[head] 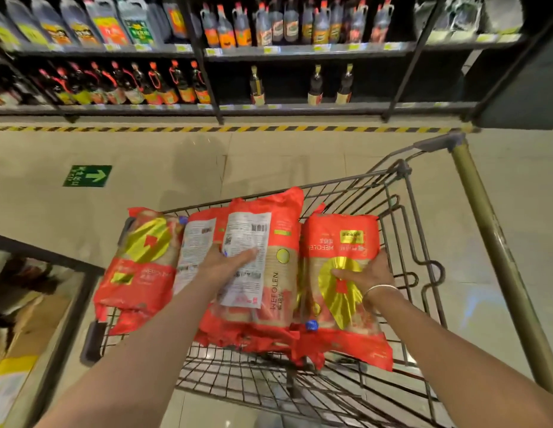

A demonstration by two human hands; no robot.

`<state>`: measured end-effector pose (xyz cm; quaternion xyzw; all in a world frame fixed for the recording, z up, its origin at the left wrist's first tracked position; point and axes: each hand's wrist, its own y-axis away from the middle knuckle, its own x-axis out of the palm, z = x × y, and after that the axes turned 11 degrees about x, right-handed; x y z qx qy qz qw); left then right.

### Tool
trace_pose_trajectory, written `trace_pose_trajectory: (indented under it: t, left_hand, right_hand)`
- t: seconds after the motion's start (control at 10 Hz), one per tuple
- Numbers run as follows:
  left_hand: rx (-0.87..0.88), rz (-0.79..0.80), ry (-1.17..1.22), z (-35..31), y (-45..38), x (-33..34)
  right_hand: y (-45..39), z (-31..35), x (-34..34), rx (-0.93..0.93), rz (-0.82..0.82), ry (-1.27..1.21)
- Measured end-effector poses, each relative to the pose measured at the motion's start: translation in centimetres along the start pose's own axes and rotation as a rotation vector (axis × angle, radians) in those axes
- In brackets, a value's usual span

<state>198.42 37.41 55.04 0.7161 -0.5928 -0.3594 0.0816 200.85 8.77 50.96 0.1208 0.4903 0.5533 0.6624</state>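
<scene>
Several large red bags with gold markings lie across a wire shopping cart (402, 211). My left hand (225, 261) rests with straight fingers on the white label of the middle bag (269, 242). My right hand (368, 273), with a bangle on the wrist, grips the right edge of the rightmost bag (337, 291), thumb on its gold emblem. A further red bag (139, 267) hangs over the cart's left rim. Another bag (195, 242) shows its white back label between them.
Dark shelves (269, 106) with bottles of sauce stand across the aisle behind a yellow-black floor stripe (207, 129). A green arrow sign (87, 176) lies on the beige floor. The cart's olive handle (500, 267) runs at right. A dark-framed bin (37, 304) stands at lower left.
</scene>
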Motion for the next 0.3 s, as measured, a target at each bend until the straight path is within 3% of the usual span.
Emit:
trace_pose_trajectory:
  t: [0.2, 0.3]
  left_hand:
    - [0.095, -0.046, -0.023, 0.0, 0.1, -0.5]
    - [0.200, -0.104, -0.222, -2.5, 1.2, -1.3]
  right_hand:
    - [3.6, 2.2, -0.8, -0.021, -0.149, 0.621]
    - [6.8, 6.0, -2.1, -0.260, -0.286, 0.748]
